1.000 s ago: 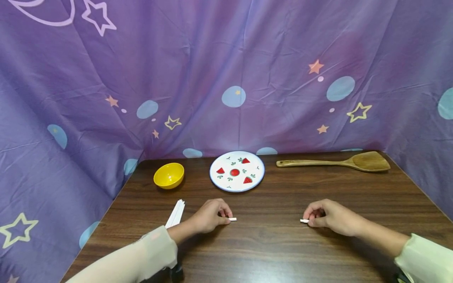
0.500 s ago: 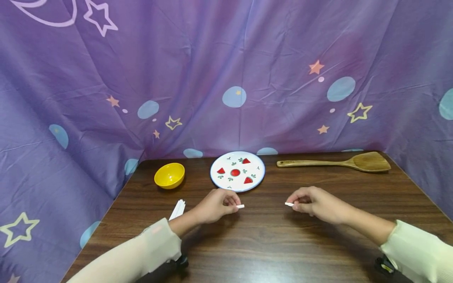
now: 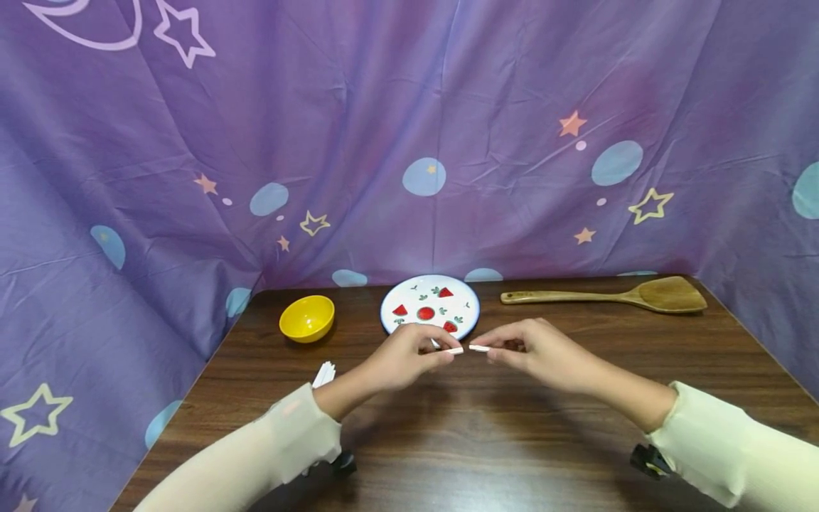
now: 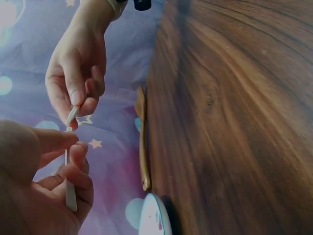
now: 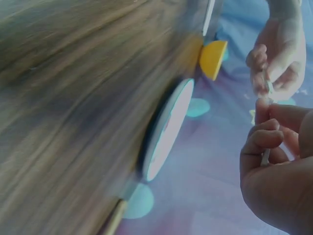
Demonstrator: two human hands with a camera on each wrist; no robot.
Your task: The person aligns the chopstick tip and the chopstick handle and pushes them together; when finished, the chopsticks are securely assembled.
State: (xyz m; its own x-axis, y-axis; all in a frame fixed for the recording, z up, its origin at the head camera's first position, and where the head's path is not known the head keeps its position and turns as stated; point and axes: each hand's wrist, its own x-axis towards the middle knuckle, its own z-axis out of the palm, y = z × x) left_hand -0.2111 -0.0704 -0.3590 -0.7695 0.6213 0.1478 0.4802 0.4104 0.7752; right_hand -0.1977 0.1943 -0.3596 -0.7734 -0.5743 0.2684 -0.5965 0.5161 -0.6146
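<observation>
My left hand [image 3: 406, 355] pinches a short white stick [image 3: 455, 350] between thumb and fingers. Part of that stick [image 4: 71, 196] shows below the fingers in the left wrist view. A similar white stick [image 3: 478, 348] is pinched by my right hand [image 3: 544, 352]. Both hands are above the table, just in front of the plate. The two stick ends face each other with a small gap in the head view. Fingers hide much of both sticks. A bundle of longer white strips [image 3: 324, 373] lies by the left forearm, partly covered by it.
Behind the hands lies a white plate [image 3: 462, 300] with watermelon prints, its front edge partly hidden. A yellow bowl [image 3: 307, 318] stands at the back left. Along the back right lies a wooden spatula [image 3: 668, 294]. A purple curtain [image 3: 358, 142] hangs behind the brown table [image 3: 499, 441].
Both hands have moved inward and farther from me, each carrying its white stick. The wide gap between the sticks has shrunk to a small one. Plate, bowl and spatula have not moved.
</observation>
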